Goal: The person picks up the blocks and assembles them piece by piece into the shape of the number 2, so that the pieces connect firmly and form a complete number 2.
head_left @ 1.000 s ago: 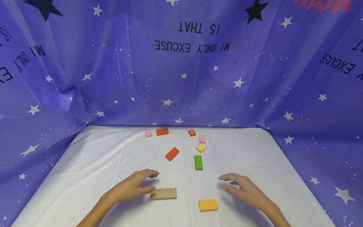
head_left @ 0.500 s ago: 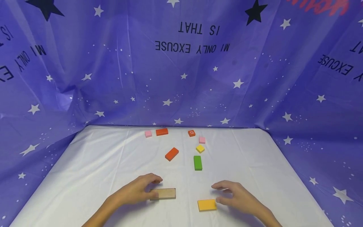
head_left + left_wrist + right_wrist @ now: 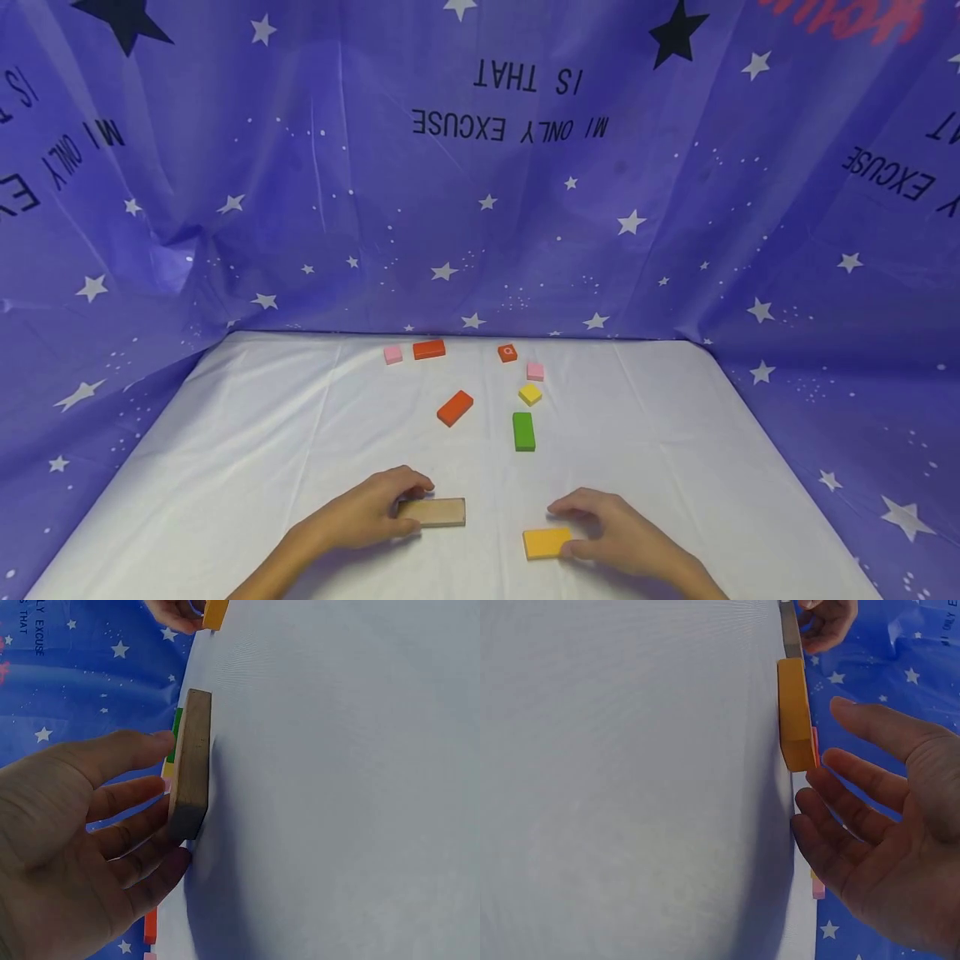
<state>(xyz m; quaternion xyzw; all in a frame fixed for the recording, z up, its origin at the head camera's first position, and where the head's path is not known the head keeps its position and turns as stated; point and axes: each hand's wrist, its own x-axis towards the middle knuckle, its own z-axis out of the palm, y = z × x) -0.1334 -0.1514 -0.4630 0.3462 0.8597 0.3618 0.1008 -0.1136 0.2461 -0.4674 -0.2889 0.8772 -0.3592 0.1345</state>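
Note:
A plain wooden block (image 3: 442,512) lies flat near the front of the white table. My left hand (image 3: 366,510) is around its left end, thumb on the near side and fingers on the far side. In the left wrist view the fingers are loosely bent by the wooden block (image 3: 193,757), with no clear grip. To the right lies a yellow-orange block (image 3: 543,543). My right hand (image 3: 622,533) hovers at its right end, the thumb overlapping its corner in the head view. The right wrist view shows the fingers spread and apart from the yellow-orange block (image 3: 793,709).
Farther back lie a green block (image 3: 523,432), a red block (image 3: 455,408) and a small yellow block (image 3: 530,394). Near the back edge are another red block (image 3: 429,349), two pink blocks (image 3: 535,372) and a small red block (image 3: 507,352) with a mark. A purple star-patterned curtain (image 3: 480,233) encloses the table.
Both hands have come inward and lower: my left hand toward the wooden block's left end, my right hand leftward to the yellow-orange block. The blocks lie as before.

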